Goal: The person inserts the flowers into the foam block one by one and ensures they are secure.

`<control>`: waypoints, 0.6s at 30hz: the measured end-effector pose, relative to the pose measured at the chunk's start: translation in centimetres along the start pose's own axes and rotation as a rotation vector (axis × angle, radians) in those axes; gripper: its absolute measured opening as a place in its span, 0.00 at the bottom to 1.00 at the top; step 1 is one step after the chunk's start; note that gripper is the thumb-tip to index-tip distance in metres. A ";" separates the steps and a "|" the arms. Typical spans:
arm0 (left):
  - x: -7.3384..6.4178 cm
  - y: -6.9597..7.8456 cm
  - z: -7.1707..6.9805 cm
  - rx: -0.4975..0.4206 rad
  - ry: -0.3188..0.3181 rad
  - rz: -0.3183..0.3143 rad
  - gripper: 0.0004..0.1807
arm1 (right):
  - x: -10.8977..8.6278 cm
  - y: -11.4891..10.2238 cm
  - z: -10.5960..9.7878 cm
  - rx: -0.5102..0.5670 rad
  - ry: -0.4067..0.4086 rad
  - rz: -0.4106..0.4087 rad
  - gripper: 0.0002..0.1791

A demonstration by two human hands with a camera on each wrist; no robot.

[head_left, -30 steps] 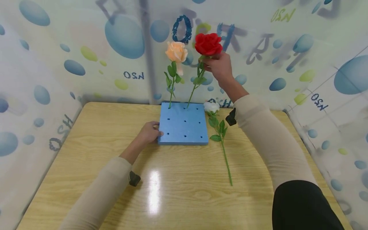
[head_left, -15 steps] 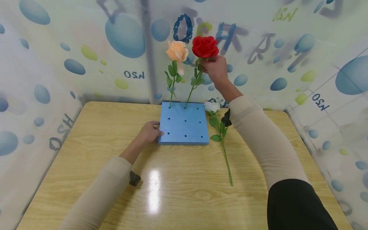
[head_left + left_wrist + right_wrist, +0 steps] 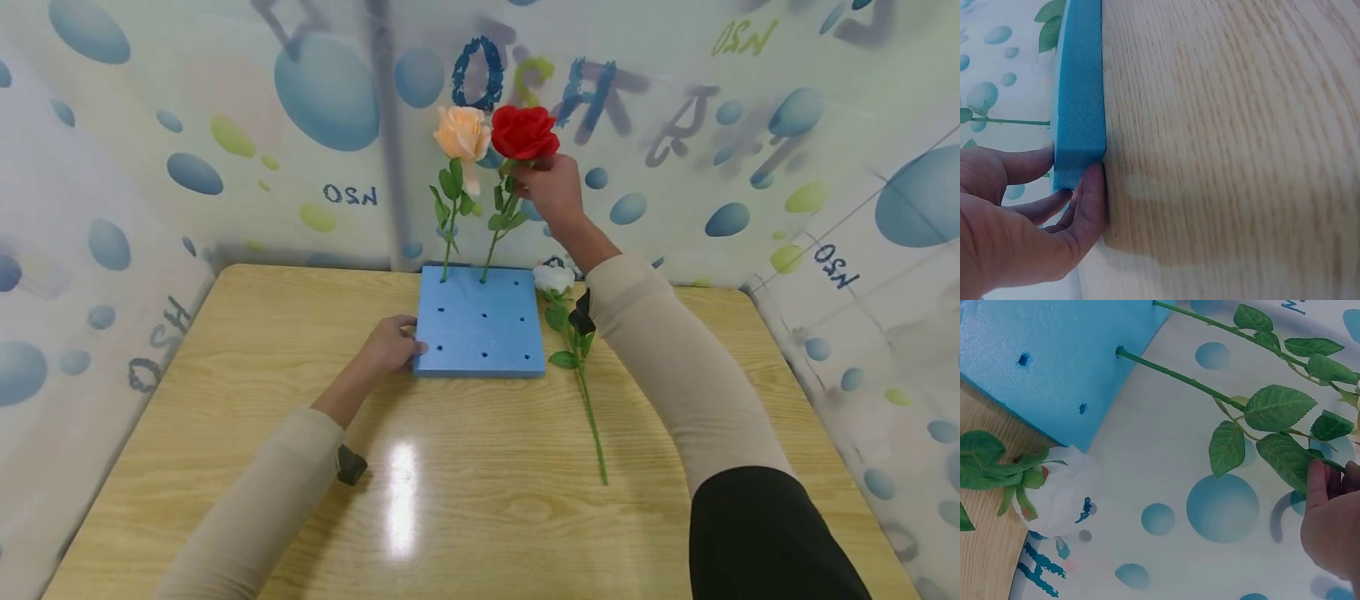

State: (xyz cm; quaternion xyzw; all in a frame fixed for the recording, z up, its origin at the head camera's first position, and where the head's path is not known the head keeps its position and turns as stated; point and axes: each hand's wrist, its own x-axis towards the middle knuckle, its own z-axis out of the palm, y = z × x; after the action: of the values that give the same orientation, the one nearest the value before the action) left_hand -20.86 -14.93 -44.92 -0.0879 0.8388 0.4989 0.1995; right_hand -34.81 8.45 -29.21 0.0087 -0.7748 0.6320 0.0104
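Two hands are at work: the right hand [image 3: 553,193] is pinching the red rose [image 3: 524,133] by its stem [image 3: 1172,376] just under the bloom, and the left hand [image 3: 387,344] is gripping the blue foam block [image 3: 461,333] by its left edge, the thumb lying at the top edge. From the left hand, the red rose is standing farther away and off to the right. Its long axis is running from the right hand's fingertips down and slightly leftward to the middle hole [image 3: 1120,351] of the block's back row, where the stem is entering. That slant between pinch and hole seems to be governing any push or straightening, with the right hand being the nearer. How deep the stem is reaching, I cannot tell. Just left of the right hand, the peach rose [image 3: 462,133] is standing in the neighbouring back hole. Below the right wrist, the white rose [image 3: 553,278] is lying beside the block, its stem pointing toward the person.
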 end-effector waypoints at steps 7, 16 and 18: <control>-0.2 0.2 -0.1 0.017 0.004 -0.008 0.31 | 0.0 0.2 0.5 -0.012 0.002 0.004 0.20; -0.3 0.4 -0.1 -0.023 -0.016 -0.028 0.32 | 0.0 0.6 0.9 -0.075 0.002 0.017 0.19; -0.3 0.3 -0.1 -0.019 -0.018 -0.027 0.32 | 0.0 0.6 1.0 -0.111 0.011 0.014 0.16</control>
State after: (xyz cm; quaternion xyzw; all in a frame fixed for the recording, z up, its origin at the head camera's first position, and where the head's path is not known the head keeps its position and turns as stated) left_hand -20.75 -14.89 -44.48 -0.0969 0.8308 0.5050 0.2128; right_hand -34.84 7.64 -30.03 -0.0008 -0.8087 0.5882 0.0105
